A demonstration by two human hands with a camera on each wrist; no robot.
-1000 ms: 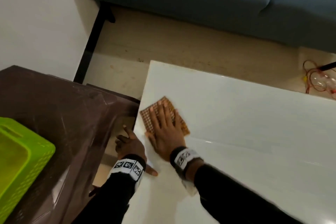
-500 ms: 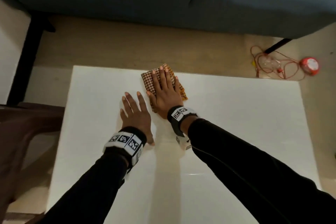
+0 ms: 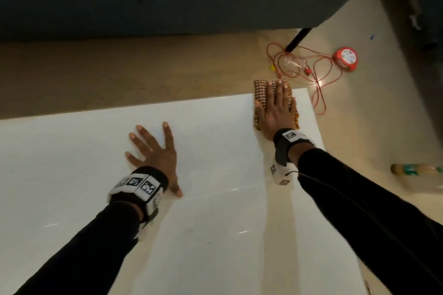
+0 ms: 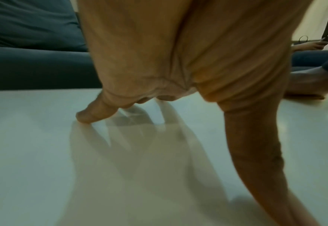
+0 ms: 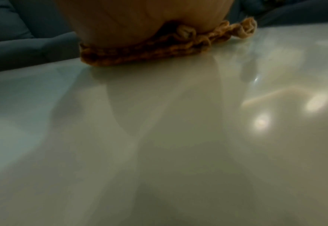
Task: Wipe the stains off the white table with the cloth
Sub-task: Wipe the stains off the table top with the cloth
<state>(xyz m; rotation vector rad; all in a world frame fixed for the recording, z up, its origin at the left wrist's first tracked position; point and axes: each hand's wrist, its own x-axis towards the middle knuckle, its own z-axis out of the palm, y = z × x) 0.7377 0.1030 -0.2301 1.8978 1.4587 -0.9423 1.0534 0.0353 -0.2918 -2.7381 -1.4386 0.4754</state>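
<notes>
Pressing one cloth (image 3: 260, 93), two hands (image 3: 275, 112), one table (image 3: 215, 235)

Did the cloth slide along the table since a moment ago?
Yes. The cloth under the right hand slid right along the table's far edge, now near its far right corner.

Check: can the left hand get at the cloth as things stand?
Probably yes. The left hand lies flat on the white table, bare tabletop between it and the cloth, though the right hand covers most.
</notes>
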